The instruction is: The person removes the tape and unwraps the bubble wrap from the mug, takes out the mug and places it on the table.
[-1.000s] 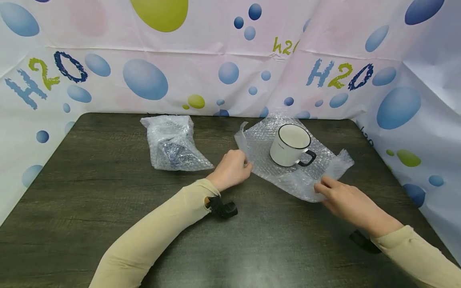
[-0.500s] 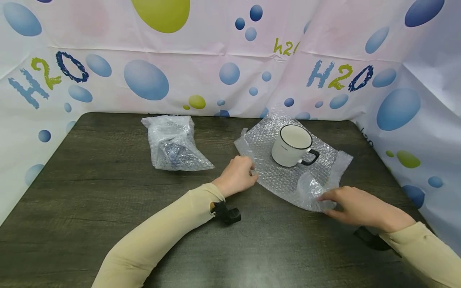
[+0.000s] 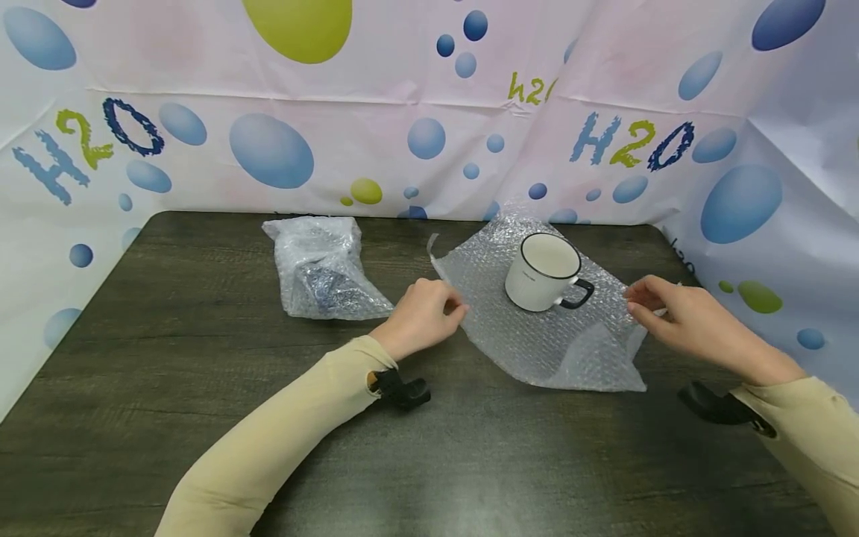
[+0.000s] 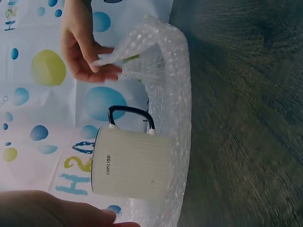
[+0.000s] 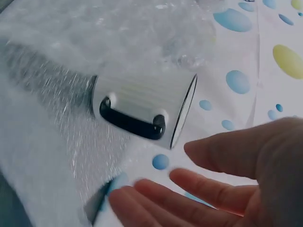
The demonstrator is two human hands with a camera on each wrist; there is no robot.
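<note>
A white mug (image 3: 540,276) with a black rim and black handle stands upright on a spread sheet of bubble wrap (image 3: 523,350). The word "concise" shows on the mug (image 4: 132,165) in the left wrist view. My left hand (image 3: 423,317) pinches the sheet's left edge between thumb and fingers, left of the mug. At the sheet's right edge is my right hand (image 3: 698,324), near the handle side. In the right wrist view its thumb and fingers (image 5: 156,196) are extended and apart. A raised corner of the wrap meets those fingertips in the left wrist view.
A bundle in bubble wrap (image 3: 322,272) lies at the back left, close to my left hand; its contents are blurred by the wrap. The dark wooden table (image 3: 168,373) ends at a printed bubble-pattern sheet (image 3: 376,142) behind and beside it.
My right hand has let go of the wrap's front corner and moved up and right to the right edge. The front corner now lies spread toward me. My left hand has shifted slightly.
</note>
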